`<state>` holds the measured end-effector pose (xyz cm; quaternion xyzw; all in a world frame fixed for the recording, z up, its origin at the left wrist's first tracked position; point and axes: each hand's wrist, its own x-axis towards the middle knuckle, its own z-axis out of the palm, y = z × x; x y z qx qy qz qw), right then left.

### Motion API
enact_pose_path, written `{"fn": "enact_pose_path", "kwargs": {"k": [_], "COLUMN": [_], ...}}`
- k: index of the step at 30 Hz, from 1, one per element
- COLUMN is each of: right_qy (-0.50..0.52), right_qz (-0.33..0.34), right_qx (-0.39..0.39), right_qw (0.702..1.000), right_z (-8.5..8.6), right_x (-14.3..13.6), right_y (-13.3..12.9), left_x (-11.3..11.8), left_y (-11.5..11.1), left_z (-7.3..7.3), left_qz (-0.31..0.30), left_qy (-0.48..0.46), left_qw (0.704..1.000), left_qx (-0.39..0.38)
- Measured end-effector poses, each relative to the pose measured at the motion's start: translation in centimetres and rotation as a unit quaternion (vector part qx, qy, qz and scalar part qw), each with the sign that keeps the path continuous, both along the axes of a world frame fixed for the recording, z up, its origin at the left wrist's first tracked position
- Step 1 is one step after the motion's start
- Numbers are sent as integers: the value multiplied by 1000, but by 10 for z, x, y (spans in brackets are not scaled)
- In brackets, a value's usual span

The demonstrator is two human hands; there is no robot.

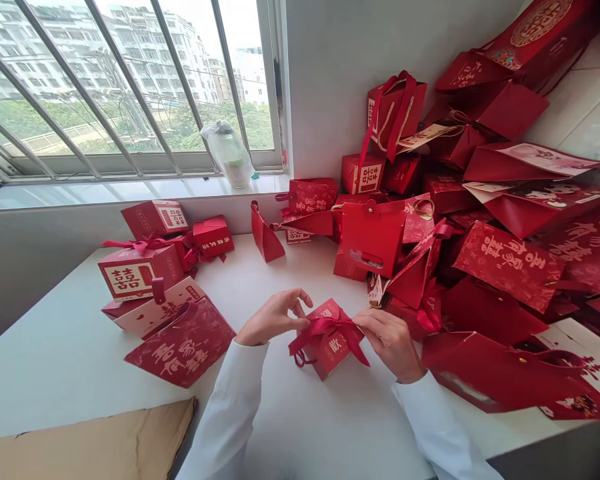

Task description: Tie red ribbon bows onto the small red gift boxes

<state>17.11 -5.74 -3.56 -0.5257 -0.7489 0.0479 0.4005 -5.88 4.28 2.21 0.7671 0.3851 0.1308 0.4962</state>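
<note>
A small red gift box (336,357) with gold characters stands on the white table in front of me. A dark red ribbon (330,325) is tied in a bow across its top, with tails hanging at both sides. At the bow's left side, my left hand (275,317) pinches the ribbon at the thumb tip, its index finger raised and curved. On the other side my right hand (393,340) has thumb and fingers closed on the bow's right loop. Both palms are off the table.
Red boxes and bags (140,273) are grouped on the left. A large heap of red gift bags (505,267) fills the right side. Cardboard (95,443) lies at the front left. On the sill of the barred window stands a plastic-wrapped container (230,157).
</note>
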Motion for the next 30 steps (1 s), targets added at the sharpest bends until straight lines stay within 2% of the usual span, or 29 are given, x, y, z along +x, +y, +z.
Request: {"fn": "enact_pose_path", "kwargs": {"k": [5,10,16,20,25,30], "right_qy": [114,151,159,213,276,315], "right_qz": [-38,-46,-15,-1,27,24], "right_qx": [-94,-161,-204,-257,-280,-267], "right_qw": [988,974,966,943,919,910], "right_z": [16,34,38,33,30,28], "right_x": [-5,-14,-21,-17,-17,-19], "right_y": [-3,-4,3,8,12,14], "left_x": [7,23,33,35,35,35], "left_y": [-13,-33,-51,-60,-70,-75], "left_z": [14,15,3,-1,-3,-1], "left_qz": [56,76,130,159,174,227], "left_qy": [30,98,152,101,6,7], "left_qw": [986,969,957,960,974,967], "left_qx": [156,216,210,210,144,113]}}
